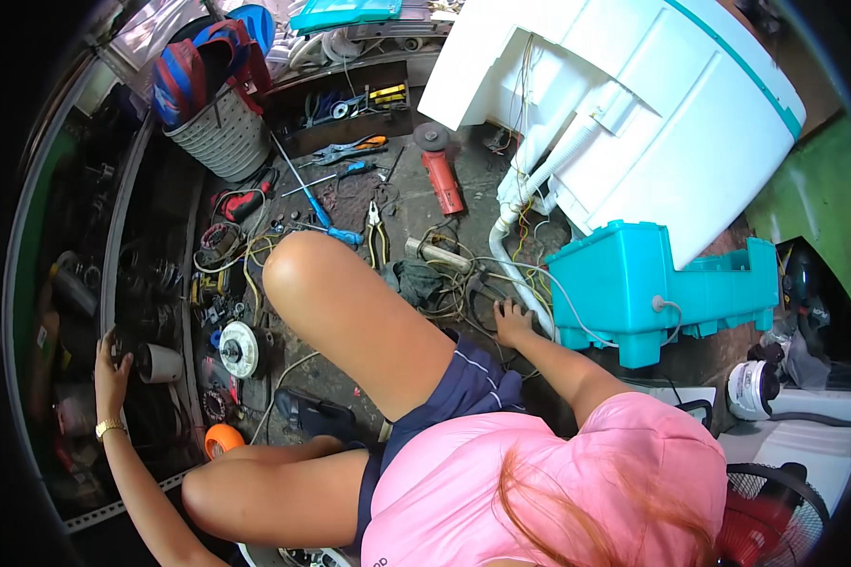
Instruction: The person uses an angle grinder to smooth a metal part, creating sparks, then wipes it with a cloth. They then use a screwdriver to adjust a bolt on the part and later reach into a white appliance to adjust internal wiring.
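At the far left my left hand (pixel 112 378) reaches to the metal-edged shelf (pixel 121 222). Its fingers are curled around something small and dark that I cannot make out. Close by on the shelf is a white cylindrical part (pixel 160 363) among dark motor-like parts. My right hand (pixel 513 324) is down by the floor with its fingers spread, holding nothing. It is beside a grey drain hose (pixel 512 269) and a loop of dark cable, just left of a turquoise plastic base (pixel 633 283).
A tilted white tub (pixel 624 104) stands at the far right. Across the floor lie a red angle grinder (pixel 441 180), pliers (pixel 377 234), a blue-handled screwdriver (pixel 326 215) and a round white gearbox (pixel 240 350). A grey basket (pixel 219 137) stands far left, a fan (pixel 771 510) near right.
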The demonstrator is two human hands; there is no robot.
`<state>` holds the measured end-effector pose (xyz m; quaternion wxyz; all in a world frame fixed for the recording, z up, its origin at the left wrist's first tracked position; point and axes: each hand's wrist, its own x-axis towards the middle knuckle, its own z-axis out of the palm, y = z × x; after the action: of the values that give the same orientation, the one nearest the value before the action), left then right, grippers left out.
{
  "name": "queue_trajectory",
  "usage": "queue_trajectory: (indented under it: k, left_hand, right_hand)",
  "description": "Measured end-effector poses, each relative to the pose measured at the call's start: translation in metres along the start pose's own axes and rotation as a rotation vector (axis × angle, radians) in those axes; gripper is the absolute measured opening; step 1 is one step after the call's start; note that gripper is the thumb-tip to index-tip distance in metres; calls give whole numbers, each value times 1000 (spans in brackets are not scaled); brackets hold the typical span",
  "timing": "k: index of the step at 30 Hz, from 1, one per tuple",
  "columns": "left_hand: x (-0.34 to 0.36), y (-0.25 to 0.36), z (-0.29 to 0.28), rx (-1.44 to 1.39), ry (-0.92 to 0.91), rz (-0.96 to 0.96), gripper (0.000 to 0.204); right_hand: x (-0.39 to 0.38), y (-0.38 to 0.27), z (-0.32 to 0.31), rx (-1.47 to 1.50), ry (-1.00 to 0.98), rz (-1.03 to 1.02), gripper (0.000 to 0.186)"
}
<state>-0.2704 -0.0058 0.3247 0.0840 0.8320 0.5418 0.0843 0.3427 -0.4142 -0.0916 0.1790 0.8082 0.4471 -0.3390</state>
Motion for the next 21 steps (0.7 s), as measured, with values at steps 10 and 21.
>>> queue_trajectory:
  k: [10, 21]
  left_hand:
    - [-13, 20, 0, 29, 15, 38, 64]
    - [-11, 33, -5, 110, -48, 69, 57]
  right_hand:
    - [10, -5, 13, -44, -11, 24, 104]
    - [38, 6, 32, -35, 35, 64, 107]
